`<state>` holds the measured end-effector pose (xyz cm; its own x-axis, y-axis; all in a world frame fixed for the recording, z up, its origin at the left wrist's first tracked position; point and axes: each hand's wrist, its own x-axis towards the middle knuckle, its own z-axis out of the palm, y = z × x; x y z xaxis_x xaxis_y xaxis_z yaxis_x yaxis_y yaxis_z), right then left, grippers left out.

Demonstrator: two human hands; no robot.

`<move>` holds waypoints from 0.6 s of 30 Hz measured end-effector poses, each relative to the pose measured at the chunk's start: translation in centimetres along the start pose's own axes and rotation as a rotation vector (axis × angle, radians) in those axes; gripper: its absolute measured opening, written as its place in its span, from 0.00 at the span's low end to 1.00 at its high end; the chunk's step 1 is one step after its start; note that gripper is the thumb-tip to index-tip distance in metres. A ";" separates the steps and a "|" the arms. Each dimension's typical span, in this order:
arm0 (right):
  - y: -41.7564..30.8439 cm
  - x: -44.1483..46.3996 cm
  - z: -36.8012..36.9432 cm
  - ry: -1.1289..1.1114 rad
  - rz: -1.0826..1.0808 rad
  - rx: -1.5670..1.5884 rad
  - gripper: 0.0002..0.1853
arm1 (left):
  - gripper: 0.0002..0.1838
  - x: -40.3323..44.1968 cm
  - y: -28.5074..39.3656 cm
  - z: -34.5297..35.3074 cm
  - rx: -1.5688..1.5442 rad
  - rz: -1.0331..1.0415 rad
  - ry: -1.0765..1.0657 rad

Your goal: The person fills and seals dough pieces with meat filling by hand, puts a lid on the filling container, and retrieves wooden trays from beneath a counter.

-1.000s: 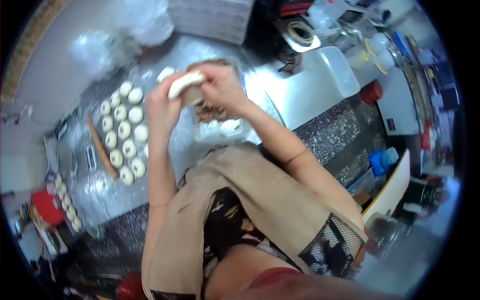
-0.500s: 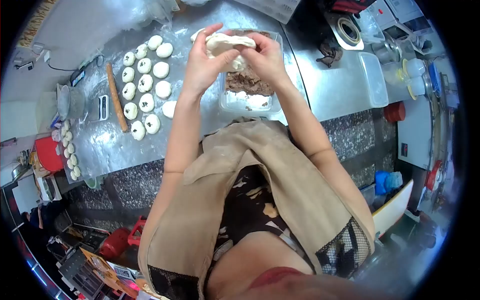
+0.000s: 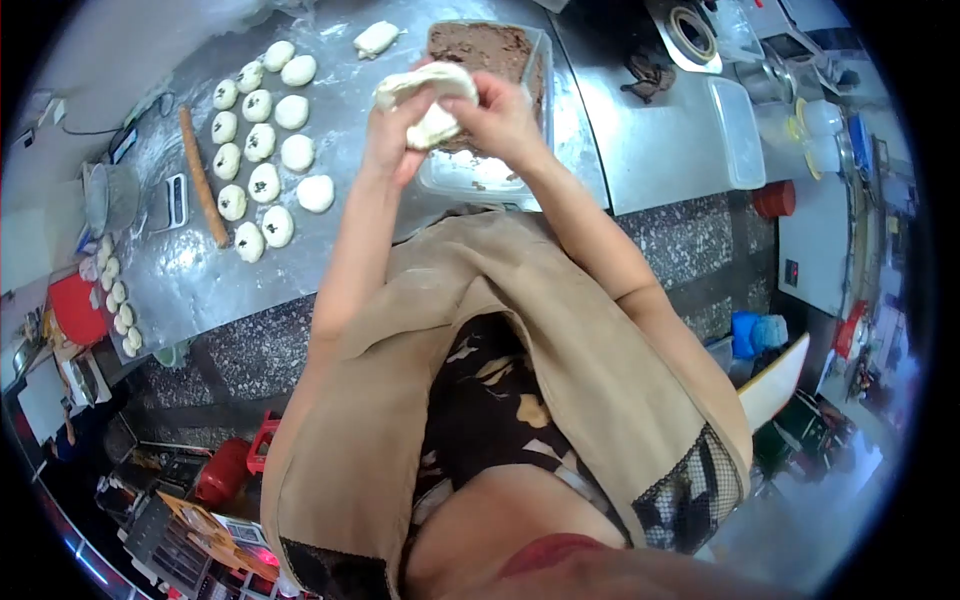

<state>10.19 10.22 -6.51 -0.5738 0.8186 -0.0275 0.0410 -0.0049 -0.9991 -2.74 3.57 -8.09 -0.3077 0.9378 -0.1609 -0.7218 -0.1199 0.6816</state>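
Observation:
A flattened piece of white dough [image 3: 432, 122] is stretched between both hands, above the near edge of a clear plastic tub [image 3: 478, 180]. My left hand [image 3: 392, 142] cups the dough from the left, its fingers partly hidden behind it. My right hand [image 3: 500, 118] pinches the dough's right edge. Brown paste-like filling [image 3: 478, 45] lies in the tub, mostly at the far end. Another lump of dough [image 3: 377, 40] rests on the metal table to the left of the tub.
Rows of round buns [image 3: 260, 142], several with dark specks on top, sit on the metal table [image 3: 330, 255] at the left. Beside them lie a wooden rolling pin [image 3: 203, 180] and a small scale [image 3: 176, 202]. A clear lid [image 3: 736, 133] is at the right.
The dough has turned and opened out between my hands, which are closer together. A dough lump on the table behind has come into view. The camera view has shifted slightly.

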 end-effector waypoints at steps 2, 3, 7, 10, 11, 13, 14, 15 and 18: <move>0.9 -0.5 -1.4 -0.085 0.180 -0.003 0.17 | 0.21 -0.7 -1.9 -2.4 0.156 -0.045 0.139; 2.7 0.2 -2.6 0.092 0.130 -0.087 0.21 | 0.19 -1.6 -2.0 -3.3 0.162 -0.055 0.193; 7.5 7.0 -9.9 0.434 0.208 -0.363 0.25 | 0.16 -3.3 -1.9 -8.1 0.050 -0.052 0.389; 9.0 9.6 -10.6 0.285 0.367 -0.538 0.25 | 0.18 -3.9 -1.4 -9.6 -0.145 -0.052 0.499; 9.4 10.3 -10.5 0.234 0.407 -0.730 0.23 | 0.18 -4.1 -1.3 -9.8 -0.144 -0.056 0.506; 13.4 12.0 -10.6 0.356 0.199 -0.944 0.21 | 0.18 -4.5 -1.3 -10.3 -0.210 -0.058 0.569; 14.9 12.2 -10.5 0.479 -0.030 -1.146 0.19 | 0.18 -4.8 -1.5 -10.6 -0.216 -0.063 0.581; 13.3 10.9 -10.1 0.478 -0.014 -0.944 0.14 | 0.18 -5.1 -1.8 -10.8 -0.215 -0.063 0.556; 7.2 5.3 -7.3 0.433 -0.081 -0.889 0.14 | 0.19 -5.8 -2.6 -10.5 -0.318 -0.102 0.526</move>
<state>13.43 18.73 -13.58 -0.2609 0.9375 0.2303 0.7153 0.3479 -0.6061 -5.62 -4.99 -16.39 -0.4334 0.6729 -0.5995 -0.8881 -0.2058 0.4111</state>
